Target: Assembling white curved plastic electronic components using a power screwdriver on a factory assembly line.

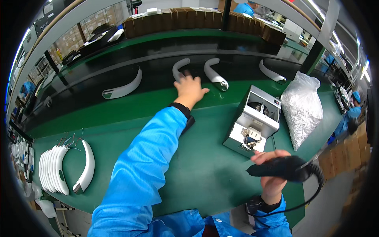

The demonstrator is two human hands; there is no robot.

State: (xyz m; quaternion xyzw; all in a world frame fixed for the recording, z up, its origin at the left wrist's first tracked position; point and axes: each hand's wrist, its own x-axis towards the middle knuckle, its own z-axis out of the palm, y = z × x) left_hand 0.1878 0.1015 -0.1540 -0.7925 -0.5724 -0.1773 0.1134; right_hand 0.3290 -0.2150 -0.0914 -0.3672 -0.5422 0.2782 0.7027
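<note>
My left hand reaches far out over the dark strip at the back of the bench. Its thumb sticks out to the right, and the fingers, a little blurred, overlap the lower end of a curved whitish shell; contact is unclear. Just right of it lies a second curved shell. My right hand grips a black corded handheld tool in front of my body, its cable looping down past the wrist. Close above that hand stands a metal-cased bench machine with a dark round part and a small mechanism.
Further shells lie on the strip at left and right. A row of white curved parts with wires and a separate one rest at left. A bag of white pieces stands beside the machine. Brown boxes line the back.
</note>
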